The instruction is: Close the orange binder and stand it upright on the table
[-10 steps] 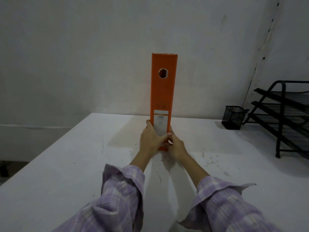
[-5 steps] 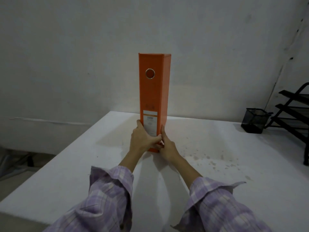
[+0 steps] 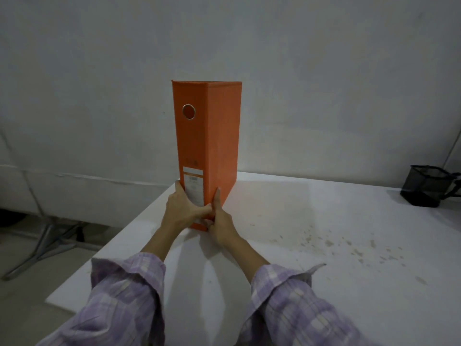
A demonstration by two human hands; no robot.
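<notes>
White table [image 3: 324,283] edge ran from about 7 o'clock up to 11 o'clock, so the tall closed orange cardboard lever-arch binder [image 3: 219,146] stood upright just beside that left edge, spine with metal-ringed finger hole [image 3: 188,111] and white label [image 3: 193,184] facing the camera. Left hand [image 3: 183,211] was wrapped on the spine's lower left corner at 9 o'clock of the base, thumb across the label. Right hand [image 3: 219,221] pressed the lower right corner at 3 o'clock, one finger flat up the cover. Both hands clamped on the binder low down, thumbs touching. Lilac plaid sleeves [image 3: 129,295] at 6 o'clock. Black mesh pen cup [image 3: 426,188] sat well apart at 3 o'clock.

Judged: task nearly finished, only release left. Risks: grip was low while the binder was tall, so a jerky let-go could tip it; with the table edge so near, a leftward topple would drop it off. Cover might spring open if not latched.
</notes>
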